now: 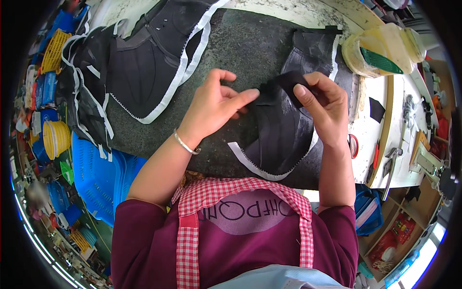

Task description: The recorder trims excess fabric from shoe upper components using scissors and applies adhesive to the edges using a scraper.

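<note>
My right hand (pixel 323 103) pinches a small black fabric strip (pixel 290 83) between thumb and fingers, above a black garment piece (pixel 284 132). White zigzag-stitched trim edges that garment piece, which lies on the dark work pad (pixel 231 53). My left hand (pixel 219 102), a bangle at its wrist, is beside the strip with the index finger raised and apart from the thumb. The left thumb tip reaches the ragged left end of the black cloth; whether it touches is hard to tell. Nothing shows held in that hand.
More black garment pieces with white trim (pixel 139 77) are heaped at the left. A yellowish plastic tub (pixel 370 50) with a green scraper-like piece stands far right. Red-handled scissors (pixel 353 146) and a hammer (pixel 392 166) lie on the right. A blue basket (pixel 98 180) is at lower left.
</note>
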`<state>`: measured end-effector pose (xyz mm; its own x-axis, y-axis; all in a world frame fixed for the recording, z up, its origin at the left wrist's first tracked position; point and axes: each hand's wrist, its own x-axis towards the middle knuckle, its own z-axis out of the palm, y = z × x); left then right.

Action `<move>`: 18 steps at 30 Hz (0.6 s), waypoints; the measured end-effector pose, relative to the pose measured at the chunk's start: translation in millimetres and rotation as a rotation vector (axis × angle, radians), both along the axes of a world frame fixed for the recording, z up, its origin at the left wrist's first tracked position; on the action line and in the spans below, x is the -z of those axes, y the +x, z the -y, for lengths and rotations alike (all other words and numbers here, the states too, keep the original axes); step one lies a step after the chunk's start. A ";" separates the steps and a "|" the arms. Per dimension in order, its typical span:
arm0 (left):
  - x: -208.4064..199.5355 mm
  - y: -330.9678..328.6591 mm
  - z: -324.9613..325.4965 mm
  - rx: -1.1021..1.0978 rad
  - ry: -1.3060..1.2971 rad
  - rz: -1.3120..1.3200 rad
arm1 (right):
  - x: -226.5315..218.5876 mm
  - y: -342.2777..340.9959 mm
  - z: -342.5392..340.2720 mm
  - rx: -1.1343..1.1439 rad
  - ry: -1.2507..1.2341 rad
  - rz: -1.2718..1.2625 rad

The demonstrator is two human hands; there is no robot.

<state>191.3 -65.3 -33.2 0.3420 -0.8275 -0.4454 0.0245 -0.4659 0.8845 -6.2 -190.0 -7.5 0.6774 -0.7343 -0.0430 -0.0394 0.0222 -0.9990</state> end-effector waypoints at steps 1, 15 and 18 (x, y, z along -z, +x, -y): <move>6.6 1.8 1.6 -0.005 0.007 -0.006 | -1.1 4.3 0.9 -0.005 0.007 -0.006; 0.0 1.1 -32.7 0.193 0.053 -0.323 | 31.3 9.3 -12.8 -0.188 0.156 -0.179; 2.7 -1.6 -35.7 0.169 0.020 -0.295 | 28.6 9.0 -9.1 -0.266 0.172 -0.217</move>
